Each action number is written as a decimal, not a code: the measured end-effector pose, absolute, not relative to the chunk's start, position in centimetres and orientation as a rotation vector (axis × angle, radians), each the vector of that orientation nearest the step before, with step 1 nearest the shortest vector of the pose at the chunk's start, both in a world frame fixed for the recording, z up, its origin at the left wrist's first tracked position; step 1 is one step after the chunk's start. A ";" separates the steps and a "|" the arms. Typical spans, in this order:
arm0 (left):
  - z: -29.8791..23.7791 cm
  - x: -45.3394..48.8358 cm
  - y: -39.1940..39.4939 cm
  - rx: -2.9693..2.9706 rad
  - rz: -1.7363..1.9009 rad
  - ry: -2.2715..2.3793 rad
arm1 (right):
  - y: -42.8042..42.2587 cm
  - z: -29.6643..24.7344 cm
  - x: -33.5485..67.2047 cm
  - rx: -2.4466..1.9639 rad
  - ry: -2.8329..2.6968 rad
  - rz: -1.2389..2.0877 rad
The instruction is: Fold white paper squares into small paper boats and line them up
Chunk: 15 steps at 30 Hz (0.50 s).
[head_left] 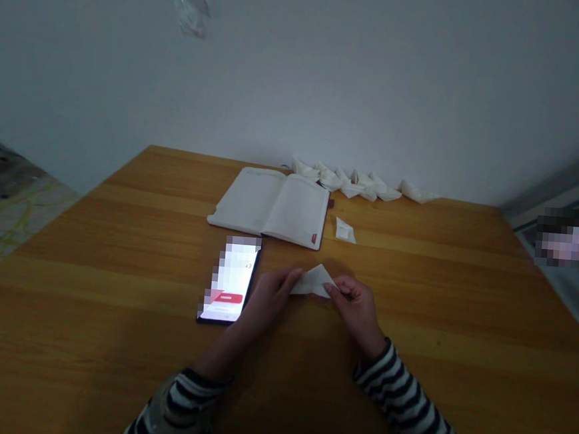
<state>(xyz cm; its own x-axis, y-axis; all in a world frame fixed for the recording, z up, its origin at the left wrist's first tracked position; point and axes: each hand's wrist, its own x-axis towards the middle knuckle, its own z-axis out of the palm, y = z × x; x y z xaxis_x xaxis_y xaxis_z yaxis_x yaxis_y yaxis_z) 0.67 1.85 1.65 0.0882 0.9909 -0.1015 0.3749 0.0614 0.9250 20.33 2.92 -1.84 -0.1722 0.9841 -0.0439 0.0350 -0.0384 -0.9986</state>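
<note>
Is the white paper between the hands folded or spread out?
Folded. The white paper makes a pointed triangle shape, pinched between the left hand and the right hand, not a flat open sheet.

Wooden worktop (86, 308) carries an open notebook (270, 205) lying face up, with a lit smartphone (229, 282) just below it. A row of folded white paper shapes (357, 184) sits along the far edge by the wall; one small folded paper piece (345, 230) lies just right of the notebook.
</note>
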 end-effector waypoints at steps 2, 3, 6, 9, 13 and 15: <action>1.4 0.7 1.9 1.466 0.852 1.468 | 3.0 -1.7 20.4 -1.176 -1.364 1.333; 1.3 0.7 1.9 1.446 0.842 1.462 | 3.0 -1.7 20.4 -1.174 -1.380 1.320; 0.9 0.7 1.9 1.354 0.812 1.413 | 3.0 -1.4 20.3 -1.150 -1.412 1.299; 0.6 0.8 1.8 1.310 0.886 1.387 | 2.9 -1.1 20.3 -1.120 -1.392 1.334; 0.6 0.7 1.7 1.260 1.042 1.406 | 2.6 -0.7 20.5 -1.190 -1.424 1.332; 0.9 0.7 1.7 1.260 1.069 1.400 | 2.5 -0.6 20.7 -1.203 -1.444 1.308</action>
